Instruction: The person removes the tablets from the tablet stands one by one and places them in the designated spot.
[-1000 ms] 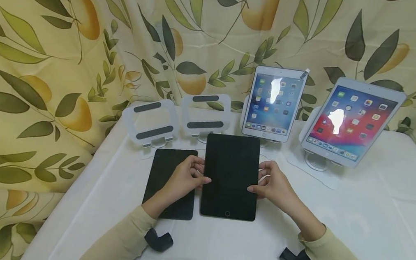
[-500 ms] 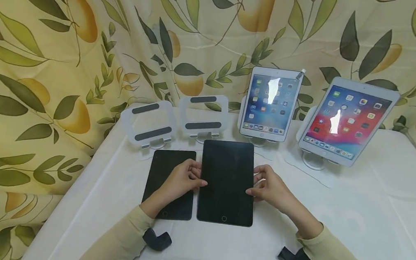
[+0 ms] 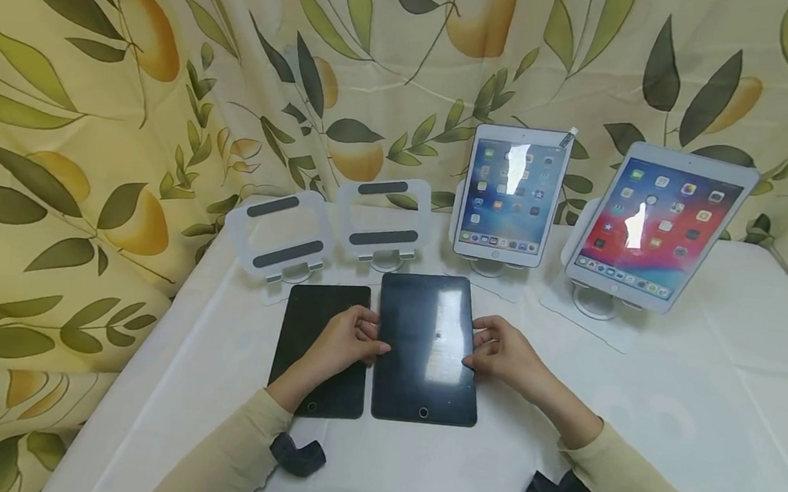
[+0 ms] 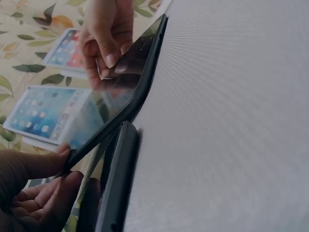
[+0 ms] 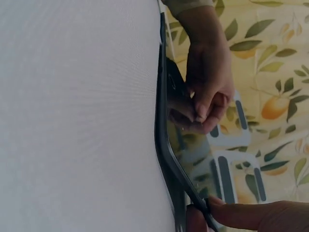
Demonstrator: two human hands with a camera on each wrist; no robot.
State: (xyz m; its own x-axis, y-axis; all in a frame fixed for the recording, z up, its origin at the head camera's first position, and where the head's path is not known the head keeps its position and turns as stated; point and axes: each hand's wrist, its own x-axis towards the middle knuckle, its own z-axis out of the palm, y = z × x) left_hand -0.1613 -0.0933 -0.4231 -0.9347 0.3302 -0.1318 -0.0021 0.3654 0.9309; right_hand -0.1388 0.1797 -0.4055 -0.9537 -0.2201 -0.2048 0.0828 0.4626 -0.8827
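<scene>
A dark-screened tablet [image 3: 423,319] with a round home button lies between my two hands in the head view, a bright reflection across its right half. My left hand [image 3: 345,342] pinches its left edge, thumb on the glass and fingers beneath. On the right edge, my right hand [image 3: 507,356] pinches it the same way. The right wrist view shows the right thumb [image 5: 241,212] on top of the edge, a fingertip below. A second dark tablet [image 3: 311,313] lies flat to the left, partly hidden under my left hand and forearm. Its edge sits right beside the held tablet.
Two white stands [image 3: 281,236] with grey pads carry no tablet at the back left. A white tablet [image 3: 510,201] with a blue screen and another white tablet [image 3: 663,226] with a red-blue screen lean on stands at the back right. White cloth [image 3: 701,429] covers the table.
The held dark tablet has come slightly toward me and its far edge has tipped down. A bright reflection now crosses its screen. Both hands keep their grip at its sides.
</scene>
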